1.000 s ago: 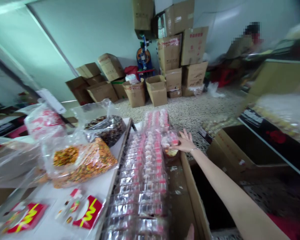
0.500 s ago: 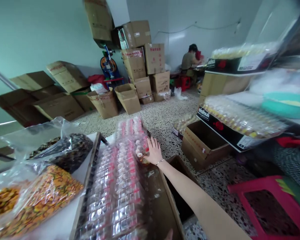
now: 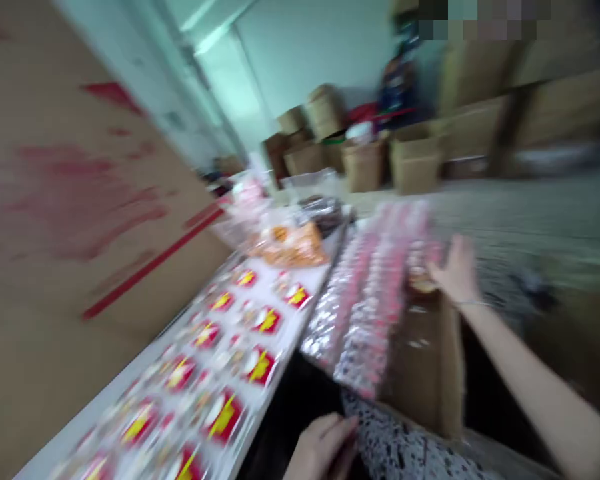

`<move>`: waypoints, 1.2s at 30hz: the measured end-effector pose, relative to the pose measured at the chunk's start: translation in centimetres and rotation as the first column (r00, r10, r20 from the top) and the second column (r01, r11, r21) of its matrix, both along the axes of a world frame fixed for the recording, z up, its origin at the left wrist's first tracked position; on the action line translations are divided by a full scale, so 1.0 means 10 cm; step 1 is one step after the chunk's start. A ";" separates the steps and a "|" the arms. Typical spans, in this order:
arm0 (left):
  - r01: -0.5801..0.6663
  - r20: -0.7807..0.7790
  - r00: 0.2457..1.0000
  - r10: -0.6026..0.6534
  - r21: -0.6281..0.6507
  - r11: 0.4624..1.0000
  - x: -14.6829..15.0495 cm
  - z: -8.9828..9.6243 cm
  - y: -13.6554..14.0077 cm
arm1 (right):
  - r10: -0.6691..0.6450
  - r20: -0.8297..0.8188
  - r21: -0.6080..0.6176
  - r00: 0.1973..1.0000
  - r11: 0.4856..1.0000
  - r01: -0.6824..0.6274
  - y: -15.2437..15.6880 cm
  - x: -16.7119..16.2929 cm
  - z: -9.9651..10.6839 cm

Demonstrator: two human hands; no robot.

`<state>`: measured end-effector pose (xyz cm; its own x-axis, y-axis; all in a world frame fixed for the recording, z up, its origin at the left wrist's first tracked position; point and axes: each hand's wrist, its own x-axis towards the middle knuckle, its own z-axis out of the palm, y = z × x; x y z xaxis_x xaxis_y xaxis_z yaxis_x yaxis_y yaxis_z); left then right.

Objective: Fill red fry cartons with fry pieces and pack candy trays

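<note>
My right hand [image 3: 457,270] reaches to the far right, fingers spread. Its thumb is against the end of a short row of clear packs with pink-red parts [image 3: 420,257]. Blur hides how firmly it touches. Those packs are inside a cardboard box [image 3: 453,360], beside two longer rows of shiny clear packs [image 3: 353,307]. My left hand [image 3: 323,443] is low in the middle, over dark cloth, fingers loosely bent with a gap between them. I see nothing in it. On the white table [image 3: 253,417] at left lie several clear packets with red and yellow labels [image 3: 225,417].
A large carton with red print [image 3: 105,193] stands along the left. At the table's far end are a bag of orange pieces [image 3: 295,245] and a bag of dark pieces [image 3: 323,210]. Cartons [image 3: 415,160] stand along the back wall. Speckled floor [image 3: 410,433] shows below the box.
The view has swung left, bringing the table of packets and the large carton into sight. My left hand has come into fuller view. My right hand stays at the short row of packs.
</note>
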<state>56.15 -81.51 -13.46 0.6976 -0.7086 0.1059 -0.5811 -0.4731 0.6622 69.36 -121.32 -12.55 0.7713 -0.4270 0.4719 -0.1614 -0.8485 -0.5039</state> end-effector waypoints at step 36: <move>-0.944 0.230 -0.093 0.969 0.289 -0.159 -3.45 -0.45 4.94 | 0.734 -0.477 0.088 -0.483 -0.507 -0.858 6.42 -2.34 -0.13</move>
